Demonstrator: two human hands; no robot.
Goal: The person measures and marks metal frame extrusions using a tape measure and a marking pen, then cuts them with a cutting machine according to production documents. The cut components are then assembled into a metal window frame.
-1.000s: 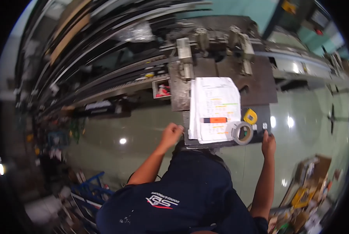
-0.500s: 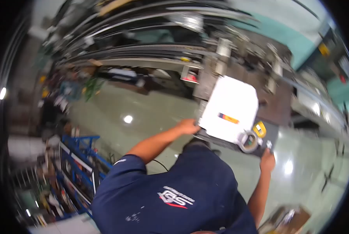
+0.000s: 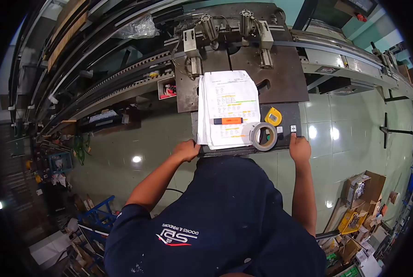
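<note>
My left hand [image 3: 186, 151] rests at the left front corner of the dark machine table [image 3: 285, 113], its fingers curled against the edge beside the papers. At the right front corner is my right hand [image 3: 300, 148], fingers bent, one fingertip by a small white square button [image 3: 293, 129]. Between the hands lies a stack of printed papers [image 3: 234, 101] with highlighted lines. An orange marker [image 3: 228, 121] lies across the sheets. A roll of tape [image 3: 251, 135] overlaps their lower right corner, and a yellow tape measure [image 3: 273, 116] sits just behind it.
Two metal clamps [image 3: 190, 44] [image 3: 265, 39] stand at the back of the table. Long profiles [image 3: 105, 83] fill racks at the left. A small box of red items [image 3: 167, 87] adjoins the table. Cardboard boxes [image 3: 364, 188] stand on the floor at the right.
The view has turned and become sharper, so the table and papers now appear straighter and further left. Both hands remain at the table's front corners.
</note>
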